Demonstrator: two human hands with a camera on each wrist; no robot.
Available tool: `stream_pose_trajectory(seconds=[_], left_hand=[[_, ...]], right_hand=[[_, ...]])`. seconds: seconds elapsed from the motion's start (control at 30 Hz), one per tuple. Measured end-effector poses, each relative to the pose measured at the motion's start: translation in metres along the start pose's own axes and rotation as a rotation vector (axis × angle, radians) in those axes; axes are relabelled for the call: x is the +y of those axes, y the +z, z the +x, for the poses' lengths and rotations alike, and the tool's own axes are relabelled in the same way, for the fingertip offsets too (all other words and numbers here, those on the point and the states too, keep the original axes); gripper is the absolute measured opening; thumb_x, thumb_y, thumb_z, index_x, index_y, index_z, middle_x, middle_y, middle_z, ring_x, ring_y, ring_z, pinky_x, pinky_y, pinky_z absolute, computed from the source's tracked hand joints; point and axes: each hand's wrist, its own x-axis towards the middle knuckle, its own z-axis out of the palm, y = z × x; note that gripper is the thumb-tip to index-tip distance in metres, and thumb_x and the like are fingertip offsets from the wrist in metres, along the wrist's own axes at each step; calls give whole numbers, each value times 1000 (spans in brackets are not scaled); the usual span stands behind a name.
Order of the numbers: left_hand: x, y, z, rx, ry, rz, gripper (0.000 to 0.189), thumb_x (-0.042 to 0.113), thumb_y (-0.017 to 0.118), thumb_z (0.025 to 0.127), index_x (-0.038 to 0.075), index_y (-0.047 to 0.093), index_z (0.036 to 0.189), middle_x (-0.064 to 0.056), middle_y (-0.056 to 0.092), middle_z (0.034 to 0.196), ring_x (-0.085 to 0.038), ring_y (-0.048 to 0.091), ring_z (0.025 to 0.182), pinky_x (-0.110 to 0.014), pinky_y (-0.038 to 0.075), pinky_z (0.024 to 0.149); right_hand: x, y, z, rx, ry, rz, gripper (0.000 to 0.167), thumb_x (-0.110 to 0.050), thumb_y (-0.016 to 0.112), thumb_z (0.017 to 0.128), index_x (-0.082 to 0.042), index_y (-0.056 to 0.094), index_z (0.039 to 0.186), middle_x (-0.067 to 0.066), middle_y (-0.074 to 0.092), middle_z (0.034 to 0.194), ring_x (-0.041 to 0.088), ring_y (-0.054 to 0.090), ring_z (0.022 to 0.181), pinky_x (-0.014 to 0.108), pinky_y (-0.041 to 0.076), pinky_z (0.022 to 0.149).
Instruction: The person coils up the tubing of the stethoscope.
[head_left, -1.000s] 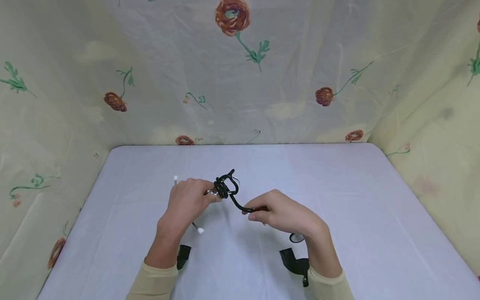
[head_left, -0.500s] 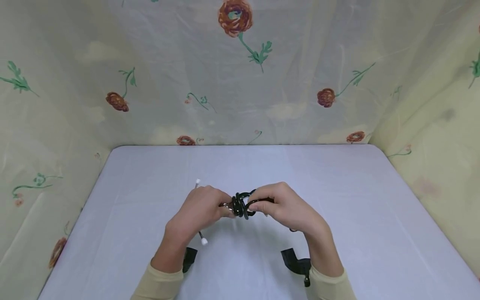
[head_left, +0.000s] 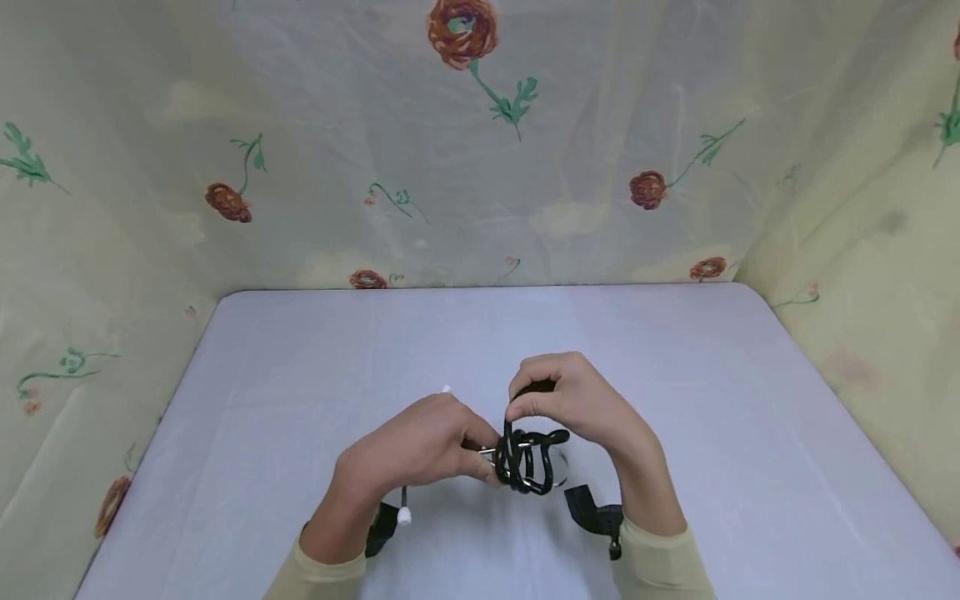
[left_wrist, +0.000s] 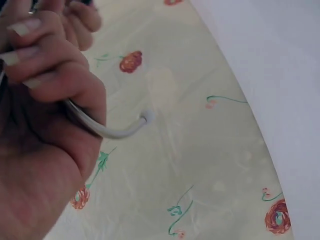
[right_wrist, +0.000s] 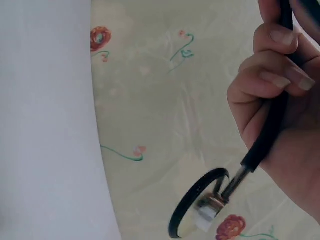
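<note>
A stethoscope is in both hands. My left hand (head_left: 423, 446) grips its metal ear tubes (left_wrist: 110, 131), which run through the fist; a white eartip (head_left: 404, 516) sticks out below it. Black tubing (head_left: 517, 467) is wound in several coils around the stethoscope just past my left fingertips. Above the coils, my right hand (head_left: 573, 400) pinches the tubing, and a short length drops from its fingers to the coils. In the right wrist view, the tubing runs through the curled fingers to the chestpiece (right_wrist: 200, 202), which hangs free beyond the palm.
A white-covered table (head_left: 315, 350) lies beneath both hands. Behind it and at both sides hang flower-printed cloth walls (head_left: 570, 125). Black devices (head_left: 592, 512) show beside both wrists.
My left hand has moved right and lower with the coiled stethoscope. The right hand first closed in on the coils, then rose above them, and the tubing now wraps over their top.
</note>
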Motion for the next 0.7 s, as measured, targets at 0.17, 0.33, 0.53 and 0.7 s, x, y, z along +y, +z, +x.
stream_pose_trajectory(seconds=[0.17,0.33,0.53,0.7], left_hand=[[4,-4,-3,-22,40,-56,24,39,79,81,33,61,66,20,33,52,5,34,51,-61,23,117],[4,-9,-5,27,55,-136,18,38,79,82,37,66,70,21,36,52,4,34,52,-60,19,119],[0,-14,-5,175,40,-222,12,36,79,82,37,71,74,17,45,54,2,38,54,-60,18,120],[-4,-16,-6,294,-12,-248,7,34,80,82,34,74,79,16,55,58,0,42,55,-53,30,115]], right_hand=[[9,0,4,-60,-11,59,13,-20,75,88,-10,70,82,2,65,76,13,59,74,30,52,75],[17,-2,4,-66,-28,114,11,-14,71,91,-6,68,85,-1,61,77,9,54,72,28,49,69],[19,-2,6,-54,1,141,12,0,60,93,-4,71,91,-1,67,83,11,57,75,29,50,68],[17,-2,7,-43,70,89,18,7,54,90,0,70,83,-1,62,75,12,54,67,31,49,62]])
